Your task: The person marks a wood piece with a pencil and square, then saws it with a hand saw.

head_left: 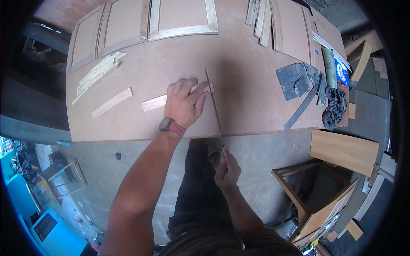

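My left hand (181, 104) presses down on a pale wooden strip (153, 103) lying on the brown tabletop, its fingers closed over it. The strip's right end sticks out past my fingertips. Across that end runs a thin, dark saw blade (216, 112), seen nearly edge-on and close to my thumb and forefinger. How deep it sits in the wood, I cannot tell. My right hand (229, 173) is closed round the saw's handle, just off the table's near edge. Left of the held strip lies a separate short wooden strip (112, 103).
Framed panels (183, 32) line the table's far side. Narrow wood pieces (100, 74) lie at left, more (261, 23) at far right. Dark abrasive sheets (292, 81), a flat metal blade (304, 104) and a black crumpled cloth (335, 109) occupy the right end. A wooden frame (294, 196) stands below.
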`<state>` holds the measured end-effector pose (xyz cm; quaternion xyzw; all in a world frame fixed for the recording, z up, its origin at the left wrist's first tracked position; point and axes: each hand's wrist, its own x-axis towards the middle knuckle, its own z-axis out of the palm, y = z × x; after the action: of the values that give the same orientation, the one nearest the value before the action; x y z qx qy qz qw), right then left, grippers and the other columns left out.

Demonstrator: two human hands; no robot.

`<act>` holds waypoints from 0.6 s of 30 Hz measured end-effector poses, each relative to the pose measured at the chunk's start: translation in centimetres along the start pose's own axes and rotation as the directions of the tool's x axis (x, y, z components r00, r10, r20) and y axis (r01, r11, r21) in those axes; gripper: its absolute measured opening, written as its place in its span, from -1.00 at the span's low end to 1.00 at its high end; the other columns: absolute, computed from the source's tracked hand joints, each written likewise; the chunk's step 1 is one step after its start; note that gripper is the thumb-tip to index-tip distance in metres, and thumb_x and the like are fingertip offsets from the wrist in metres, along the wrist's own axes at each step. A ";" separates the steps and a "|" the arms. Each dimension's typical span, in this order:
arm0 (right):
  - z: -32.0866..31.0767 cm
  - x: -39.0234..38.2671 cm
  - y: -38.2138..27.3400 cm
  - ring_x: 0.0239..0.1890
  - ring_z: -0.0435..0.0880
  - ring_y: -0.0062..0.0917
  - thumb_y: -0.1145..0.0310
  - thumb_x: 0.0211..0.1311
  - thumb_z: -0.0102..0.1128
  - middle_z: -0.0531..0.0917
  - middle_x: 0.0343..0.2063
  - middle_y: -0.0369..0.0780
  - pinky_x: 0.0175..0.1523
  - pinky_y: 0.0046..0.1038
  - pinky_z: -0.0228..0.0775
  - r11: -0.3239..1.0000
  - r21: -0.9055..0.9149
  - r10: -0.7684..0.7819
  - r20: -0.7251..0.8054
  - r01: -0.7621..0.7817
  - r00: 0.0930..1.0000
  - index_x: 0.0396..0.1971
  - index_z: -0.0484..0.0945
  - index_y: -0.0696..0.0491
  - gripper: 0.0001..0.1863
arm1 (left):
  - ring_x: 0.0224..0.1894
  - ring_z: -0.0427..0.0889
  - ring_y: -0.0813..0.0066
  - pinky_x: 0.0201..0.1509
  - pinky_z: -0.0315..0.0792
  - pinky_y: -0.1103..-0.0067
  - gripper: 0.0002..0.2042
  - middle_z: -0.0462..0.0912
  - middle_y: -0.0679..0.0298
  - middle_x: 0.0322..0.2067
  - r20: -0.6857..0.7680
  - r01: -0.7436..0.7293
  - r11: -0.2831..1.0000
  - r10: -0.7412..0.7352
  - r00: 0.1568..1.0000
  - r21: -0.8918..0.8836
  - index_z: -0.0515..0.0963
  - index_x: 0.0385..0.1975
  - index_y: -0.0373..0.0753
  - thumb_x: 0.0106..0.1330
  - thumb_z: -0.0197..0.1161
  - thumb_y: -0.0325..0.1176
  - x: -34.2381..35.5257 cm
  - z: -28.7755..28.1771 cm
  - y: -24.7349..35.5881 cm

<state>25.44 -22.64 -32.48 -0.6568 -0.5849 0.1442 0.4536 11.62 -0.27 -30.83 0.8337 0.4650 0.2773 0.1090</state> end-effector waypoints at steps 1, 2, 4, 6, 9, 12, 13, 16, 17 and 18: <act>-0.2 -0.2 -0.1 -0.54 0.66 -0.47 0.45 0.57 0.08 0.67 -0.47 -0.13 -0.47 -0.57 0.49 1.000 0.011 0.011 0.007 -0.011 1.000 0.32 0.54 0.14 -0.60 | 0.01 0.51 0.20 0.12 0.36 0.28 -0.68 0.58 0.26 -0.05 -0.007 -0.005 1.000 0.005 1.000 0.002 0.71 0.05 -0.07 0.28 0.38 -0.33 0.0 -0.1 0.0; -0.1 0.4 -0.2 -0.54 0.66 -0.47 0.45 0.57 0.08 0.67 -0.47 -0.13 -0.47 -0.57 0.49 1.000 0.009 0.011 0.007 -0.011 1.000 0.32 0.54 0.14 -0.60 | 0.01 0.51 0.20 0.12 0.36 0.28 -0.68 0.58 0.26 -0.05 -0.016 -0.013 1.000 0.013 1.000 0.003 0.71 0.05 -0.07 0.28 0.38 -0.33 0.1 0.0 0.1; 0.6 2.1 -0.1 -0.53 0.66 -0.45 0.47 0.56 0.08 0.67 -0.46 -0.11 -0.46 -0.58 0.48 0.999 0.034 0.007 0.006 -0.008 1.000 0.32 0.53 0.14 -0.60 | 0.01 0.51 0.21 0.12 0.36 0.28 -0.68 0.58 0.27 -0.05 -0.011 -0.007 1.000 0.008 1.000 0.010 0.71 0.04 -0.07 0.28 0.38 -0.33 0.0 0.2 0.0; 1.0 2.3 0.2 -0.52 0.67 -0.43 0.48 0.56 0.08 0.67 -0.46 -0.11 -0.46 -0.56 0.49 1.000 0.028 0.007 0.002 -0.007 1.000 0.32 0.53 0.14 -0.60 | 0.01 0.51 0.21 0.12 0.36 0.28 -0.68 0.58 0.27 -0.06 -0.008 -0.008 1.000 0.008 1.000 0.015 0.71 0.04 -0.07 0.28 0.38 -0.33 0.0 0.2 0.0; 0.2 0.2 -0.1 -0.50 0.70 -0.39 0.49 0.55 0.08 0.68 -0.44 -0.09 -0.45 -0.54 0.51 0.999 0.033 0.014 0.010 -0.014 1.000 0.33 0.52 0.14 -0.59 | 0.00 0.51 0.22 0.12 0.37 0.28 -0.68 0.59 0.28 -0.06 0.004 0.007 1.000 -0.007 1.000 0.010 0.71 0.05 -0.07 0.28 0.38 -0.33 0.0 0.2 -0.1; -0.6 -1.0 -0.7 -0.47 0.71 -0.36 0.50 0.55 0.07 0.69 -0.42 -0.07 -0.44 -0.50 0.52 0.998 0.048 0.037 0.012 -0.037 0.999 0.34 0.51 0.14 -0.58 | 0.00 0.52 0.22 0.12 0.37 0.29 -0.68 0.59 0.28 -0.07 -0.009 -0.003 1.000 0.003 1.000 0.007 0.71 0.05 -0.08 0.29 0.38 -0.33 0.1 0.1 0.1; -0.8 -1.0 -0.9 -0.47 0.70 -0.34 0.51 0.54 0.06 0.68 -0.42 -0.06 -0.44 -0.48 0.52 0.997 0.059 0.052 0.001 -0.052 0.999 0.34 0.51 0.14 -0.58 | -0.01 0.52 0.22 0.12 0.37 0.29 -0.68 0.59 0.28 -0.07 -0.014 -0.005 1.000 0.005 1.000 0.004 0.71 0.04 -0.08 0.28 0.38 -0.33 0.1 0.0 0.1; 0.7 1.6 -0.6 -0.45 0.73 -0.30 0.52 0.54 0.07 0.71 -0.38 -0.05 -0.42 -0.46 0.55 0.997 0.023 0.076 0.049 -0.078 0.996 0.32 0.52 0.14 -0.59 | -0.01 0.52 0.21 0.11 0.37 0.29 -0.69 0.59 0.28 -0.07 -0.023 -0.012 1.000 0.012 1.000 0.000 0.71 0.04 -0.08 0.28 0.38 -0.33 0.1 0.2 0.0; 0.9 1.6 -0.5 -0.45 0.73 -0.30 0.52 0.54 0.07 0.71 -0.38 -0.05 -0.42 -0.46 0.55 0.997 0.020 0.074 0.047 -0.075 0.996 0.32 0.52 0.14 -0.59 | -0.01 0.51 0.21 0.11 0.37 0.29 -0.68 0.58 0.28 -0.07 -0.027 -0.017 1.000 0.017 0.999 0.007 0.71 0.04 -0.08 0.28 0.38 -0.33 0.2 0.3 -0.1; 1.1 1.4 -0.3 -0.43 0.74 -0.29 0.52 0.53 0.08 0.72 -0.36 -0.04 -0.41 -0.45 0.56 0.999 0.011 0.049 0.032 -0.050 0.998 0.32 0.52 0.14 -0.59 | -0.01 0.51 0.21 0.11 0.37 0.29 -0.68 0.58 0.28 -0.07 -0.030 -0.019 1.000 0.019 0.999 0.005 0.71 0.04 -0.08 0.28 0.38 -0.33 0.2 0.3 -0.1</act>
<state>24.83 -20.90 -32.42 -0.6661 -0.5746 0.1689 0.4444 11.80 -0.01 -31.07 0.8339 0.4595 0.2899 0.0974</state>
